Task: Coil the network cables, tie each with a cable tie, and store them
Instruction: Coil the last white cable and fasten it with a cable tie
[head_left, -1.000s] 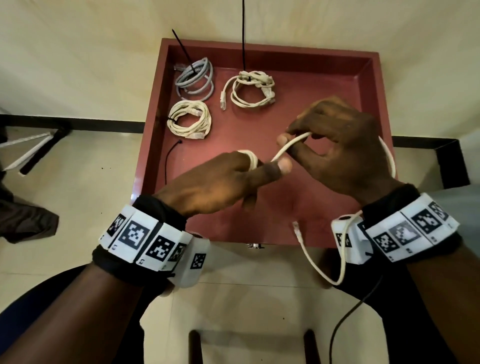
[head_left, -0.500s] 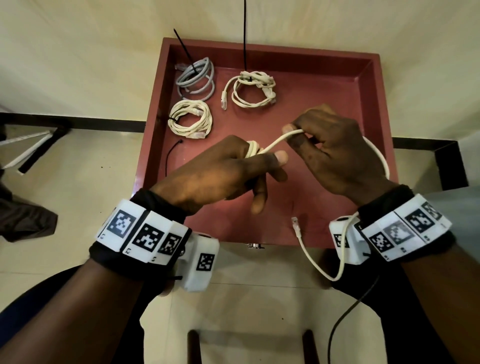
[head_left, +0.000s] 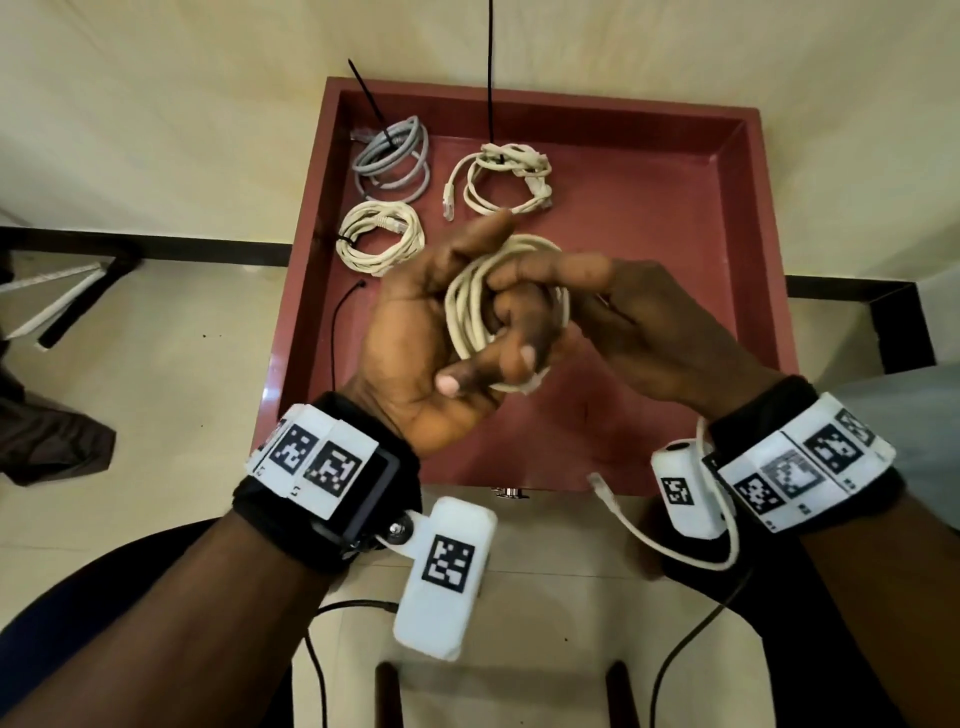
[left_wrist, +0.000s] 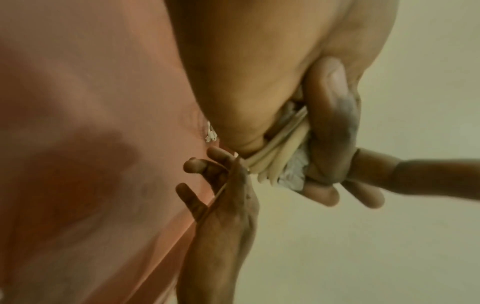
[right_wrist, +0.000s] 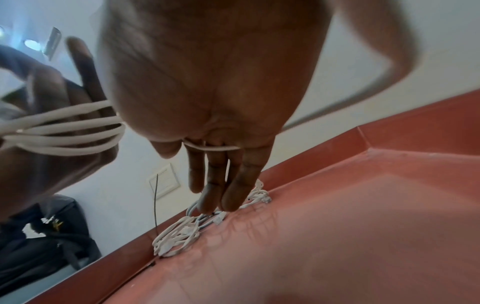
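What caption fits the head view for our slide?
Left hand holds a cream coil while right hand feeds cable above a red tray with three tied coils.

- Tray (head_left: 737, 218) — a smooth reddish-brown surface with a faint sheen; a soft patch of light lies on its near-left floor.
- Cream cable (head_left: 470, 312) wound round the left hand (head_left: 415, 332) — smooth, rubbery-looking jacket, matt to slightly satin, ending in a clear plastic plug (head_left: 597, 480).
- Grey coil (head_left: 393, 158) — the same smooth jacket, duller in tone.
- Two cream coils (head_left: 379, 236), (head_left: 501, 179) — smooth jackets with pale plastic plugs.
- Cable ties (head_left: 490, 78) — thin black strips, plastic by the look.
- Wrist bands (head_left: 800, 470) — black cloth under matt white plastic blocks printed with black markers.
- Floor (head_left: 171, 374) — pale tiles, smooth and lightly glossy.
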